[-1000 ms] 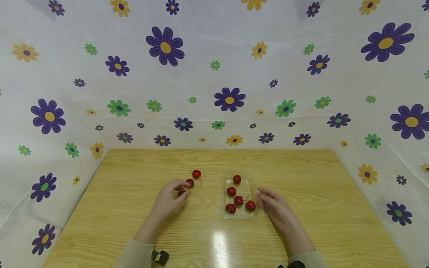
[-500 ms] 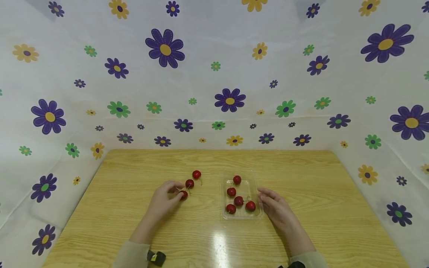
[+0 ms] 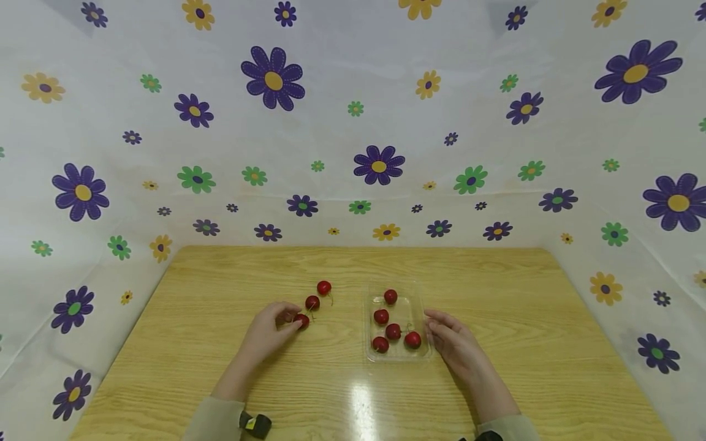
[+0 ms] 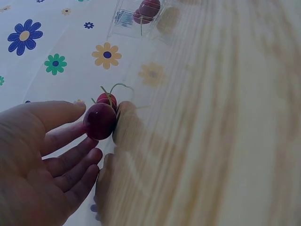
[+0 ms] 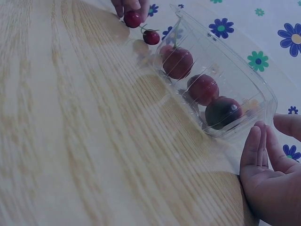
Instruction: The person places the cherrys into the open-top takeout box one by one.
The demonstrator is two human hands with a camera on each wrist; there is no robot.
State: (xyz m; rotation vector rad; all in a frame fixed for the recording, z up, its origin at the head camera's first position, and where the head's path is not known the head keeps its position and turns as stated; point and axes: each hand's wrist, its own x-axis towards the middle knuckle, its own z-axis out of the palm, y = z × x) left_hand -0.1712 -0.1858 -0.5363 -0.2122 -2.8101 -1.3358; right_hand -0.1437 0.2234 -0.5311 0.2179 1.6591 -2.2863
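On the table, my left hand (image 3: 267, 334) is at the nearest of three loose cherries. Its thumb and index finger lie around this dark red cherry (image 4: 100, 121), with a small gap at the thumb tip in the left wrist view. The other fingers are loosely bent below. A second cherry (image 3: 312, 302) and a third cherry (image 3: 324, 287) lie in a slanting line beyond, stems on. To the right stands a clear plastic container (image 3: 398, 358) holding several cherries (image 5: 203, 89). My right hand (image 3: 455, 343) rests with nearly straight fingers against its right side.
The wooden table (image 3: 496, 294) is bounded at the back and sides by a white flower-patterned cloth (image 3: 331, 73). Bare tabletop lies between the loose cherries and the container. Light glares on the wood at the front.
My left hand has drawn back a little toward the left, uncovering more of the nearest cherry. That cherry has shifted slightly. The right hand and container have stayed put.
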